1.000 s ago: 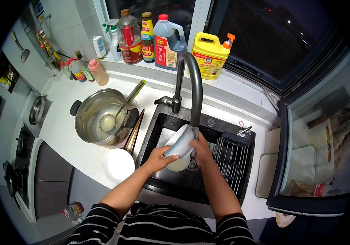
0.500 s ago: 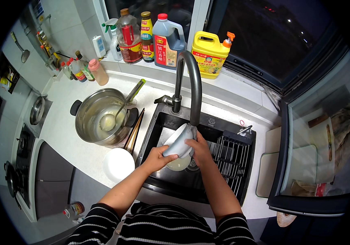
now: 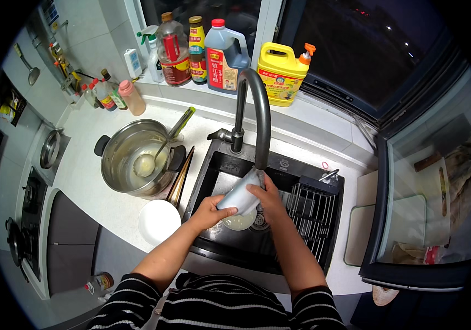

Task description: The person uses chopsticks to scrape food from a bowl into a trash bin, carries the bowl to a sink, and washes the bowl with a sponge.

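Both hands hold a pale blue-grey bowl (image 3: 239, 194) on its side beneath the faucet (image 3: 263, 132), over the black sink (image 3: 205, 246). My left hand (image 3: 208, 213) is closed on its near left edge, and my right hand (image 3: 269, 200) grips it from the right with the thumb on the outer wall. Something greyish at the bowl's far end, by the spout, could be a cloth or water; I cannot tell which. Below, partly covered by the held bowl, a second bowl (image 3: 241, 221) with cloudy liquid sits in the sink.
Left of the sink stand a steel pot (image 3: 120, 175) with a ladle (image 3: 145, 164) in it, chopsticks (image 3: 178, 188) and a white bowl (image 3: 159, 223). A wire rack (image 3: 313, 220) fills the sink's right side. Bottles and a yellow jug (image 3: 283, 77) line the sill; an open window (image 3: 417, 280) juts in at right.
The bowl has turned over further: its white inside showed before, and now I see mostly the outer wall. Both hands have shifted only slightly with it.
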Available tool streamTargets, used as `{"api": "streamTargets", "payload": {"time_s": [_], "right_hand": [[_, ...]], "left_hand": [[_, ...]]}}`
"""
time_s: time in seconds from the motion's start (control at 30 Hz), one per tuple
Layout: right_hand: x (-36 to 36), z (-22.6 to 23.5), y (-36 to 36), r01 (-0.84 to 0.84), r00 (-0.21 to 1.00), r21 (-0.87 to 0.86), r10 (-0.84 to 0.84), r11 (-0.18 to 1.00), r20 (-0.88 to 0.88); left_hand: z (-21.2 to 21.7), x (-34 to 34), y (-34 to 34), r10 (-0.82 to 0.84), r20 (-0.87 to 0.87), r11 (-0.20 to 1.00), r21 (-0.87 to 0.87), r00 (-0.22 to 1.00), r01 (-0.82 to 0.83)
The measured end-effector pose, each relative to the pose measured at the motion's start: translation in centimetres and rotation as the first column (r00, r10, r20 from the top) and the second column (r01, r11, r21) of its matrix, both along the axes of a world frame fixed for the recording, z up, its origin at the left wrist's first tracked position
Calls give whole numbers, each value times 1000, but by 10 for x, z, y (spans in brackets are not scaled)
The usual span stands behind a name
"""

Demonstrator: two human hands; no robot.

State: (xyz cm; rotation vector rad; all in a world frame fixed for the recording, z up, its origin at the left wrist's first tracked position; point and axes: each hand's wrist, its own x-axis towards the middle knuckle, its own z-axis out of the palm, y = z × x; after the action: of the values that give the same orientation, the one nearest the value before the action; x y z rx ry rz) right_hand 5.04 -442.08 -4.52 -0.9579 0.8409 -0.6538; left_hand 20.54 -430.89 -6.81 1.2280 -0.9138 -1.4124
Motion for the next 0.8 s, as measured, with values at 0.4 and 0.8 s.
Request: {"api": "streamTargets", "payload": {"time_s": [0.4, 0.8], "right_hand": [[-25, 26, -21, -445, 887, -196, 400, 874, -230], [-28, 21, -19, -493, 866, -90, 477, 866, -153]], "left_hand": [[22, 40, -17, -356, -73, 927, 98, 932, 362], [16, 48, -17, -363, -123, 923, 86, 924, 375]]}}
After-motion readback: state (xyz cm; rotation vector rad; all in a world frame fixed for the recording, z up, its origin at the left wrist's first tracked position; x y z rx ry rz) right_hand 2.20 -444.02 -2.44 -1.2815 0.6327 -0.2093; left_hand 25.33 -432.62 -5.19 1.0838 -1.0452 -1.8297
